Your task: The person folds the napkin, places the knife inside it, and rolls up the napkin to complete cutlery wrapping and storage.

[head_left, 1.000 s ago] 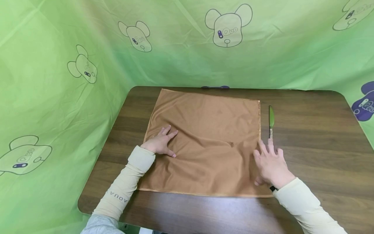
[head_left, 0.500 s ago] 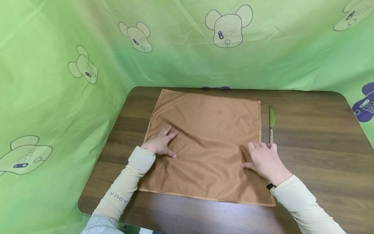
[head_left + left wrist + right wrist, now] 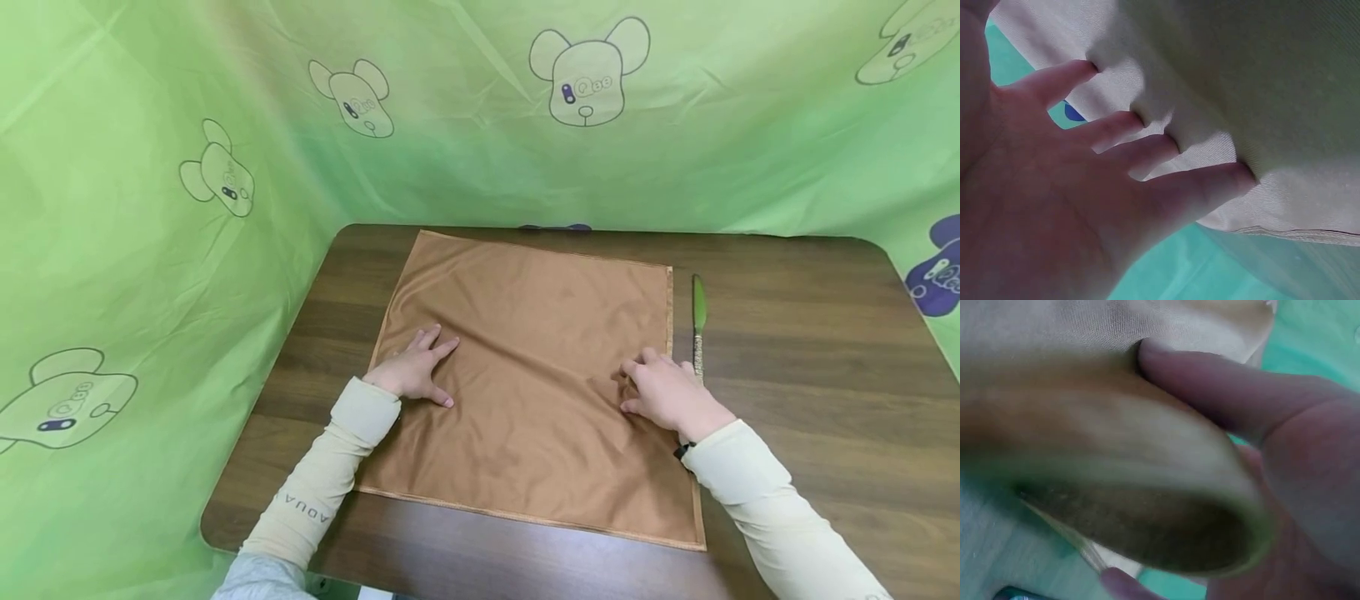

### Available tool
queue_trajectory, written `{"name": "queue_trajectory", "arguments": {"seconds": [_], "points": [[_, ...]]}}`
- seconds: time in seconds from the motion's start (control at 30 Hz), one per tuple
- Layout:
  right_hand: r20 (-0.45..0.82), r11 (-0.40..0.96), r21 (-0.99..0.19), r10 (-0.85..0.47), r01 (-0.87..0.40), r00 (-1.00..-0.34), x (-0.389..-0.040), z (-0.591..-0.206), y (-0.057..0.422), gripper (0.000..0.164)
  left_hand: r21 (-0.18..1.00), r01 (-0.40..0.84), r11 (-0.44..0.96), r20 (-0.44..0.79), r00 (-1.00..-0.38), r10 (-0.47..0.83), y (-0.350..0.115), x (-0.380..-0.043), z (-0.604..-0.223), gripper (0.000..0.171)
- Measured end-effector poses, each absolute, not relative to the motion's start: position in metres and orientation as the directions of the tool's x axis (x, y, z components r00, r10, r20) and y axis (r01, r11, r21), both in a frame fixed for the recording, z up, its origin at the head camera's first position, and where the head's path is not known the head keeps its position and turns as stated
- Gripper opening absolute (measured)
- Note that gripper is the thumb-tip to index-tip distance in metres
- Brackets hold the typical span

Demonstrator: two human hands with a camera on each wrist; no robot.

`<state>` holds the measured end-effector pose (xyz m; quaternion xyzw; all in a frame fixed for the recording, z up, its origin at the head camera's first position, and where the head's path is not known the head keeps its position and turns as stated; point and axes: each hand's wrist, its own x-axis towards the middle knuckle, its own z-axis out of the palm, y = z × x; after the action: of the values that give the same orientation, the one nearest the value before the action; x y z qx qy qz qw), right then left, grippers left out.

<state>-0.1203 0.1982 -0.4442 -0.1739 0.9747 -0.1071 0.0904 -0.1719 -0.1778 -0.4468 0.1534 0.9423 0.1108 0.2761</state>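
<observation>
A brown square cloth (image 3: 525,450) with stitched edges lies spread on the wooden table, lightly rippled. In the head view my left hand (image 3: 411,367) rests on its left side with fingers spread; the left wrist view has the fingertips (image 3: 1235,178) pressing into the fabric. Near the cloth's right edge, my right hand (image 3: 670,392) pinches a small raised fold between thumb and fingers. Seen from the right wrist, that fold (image 3: 1147,434) bulges up blurred beside the thumb, hiding most of the other fingers.
A knife (image 3: 699,312) with a green blade and patterned handle lies just right of the cloth, its handle end partly behind my right hand. The table (image 3: 810,375) has rounded corners. Green printed curtains (image 3: 465,167) stand along its back and left side.
My right hand has moved left onto the cloth and gathered a fold. The cloth's near right corner has shifted toward me, and its wrinkles have flattened. My left hand stays put.
</observation>
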Motion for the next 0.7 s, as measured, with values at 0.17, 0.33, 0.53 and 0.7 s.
{"name": "queue_trajectory", "arguments": {"seconds": [0.17, 0.33, 0.53, 0.7], "points": [[-0.141, 0.896, -0.323, -0.365, -0.306, -0.92, -0.129, -0.444, 0.201, 0.047, 0.28, 0.229, 0.933, -0.488, -0.802, 0.343, -0.175, -0.172, -0.446, 0.105], [-0.122, 0.895, -0.297, -0.381, -0.332, -0.917, -0.135, -0.441, 0.204, 0.032, 0.261, 0.229, 0.938, -0.5, -0.799, 0.334, -0.174, -0.171, -0.447, 0.104], [-0.166, 0.905, -0.264, -0.384, -0.334, -0.908, -0.14, -0.443, 0.204, 0.051, 0.256, 0.237, 0.937, -0.501, -0.797, 0.338, -0.172, -0.17, -0.447, 0.106], [-0.223, 0.918, -0.275, -0.349, -0.285, -0.91, -0.145, -0.444, 0.202, 0.065, 0.245, 0.247, 0.937, -0.499, -0.797, 0.341, -0.172, -0.169, -0.447, 0.106]]}}
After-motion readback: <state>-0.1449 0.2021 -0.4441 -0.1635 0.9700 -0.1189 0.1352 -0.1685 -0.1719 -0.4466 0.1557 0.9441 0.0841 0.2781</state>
